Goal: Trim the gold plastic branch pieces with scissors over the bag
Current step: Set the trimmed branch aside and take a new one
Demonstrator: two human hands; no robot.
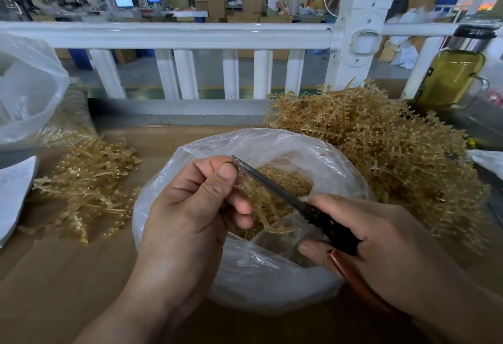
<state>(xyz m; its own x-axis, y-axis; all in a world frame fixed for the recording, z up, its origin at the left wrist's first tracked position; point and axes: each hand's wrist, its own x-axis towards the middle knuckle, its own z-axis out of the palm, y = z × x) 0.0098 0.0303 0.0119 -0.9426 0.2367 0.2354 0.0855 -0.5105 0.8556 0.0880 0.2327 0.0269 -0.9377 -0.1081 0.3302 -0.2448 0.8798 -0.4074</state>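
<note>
Cardboard covers the table (81,275), with a white railing (174,35) along its far edge. At the near edge a clear bag (272,284) stands open. Over it the left hand (190,207) pinches a gold branch piece (268,215), which seems to hang into the bag. The right hand (381,240) grips the scissors (272,180), tip at the left fingertips. A large branch pile (381,139) lies toward the far right corner, a smaller pile (89,188) by the left edge.

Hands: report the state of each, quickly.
Left hand: closed, pinching a gold branch piece over the bag.
Right hand: closed, gripping the scissors.
</note>
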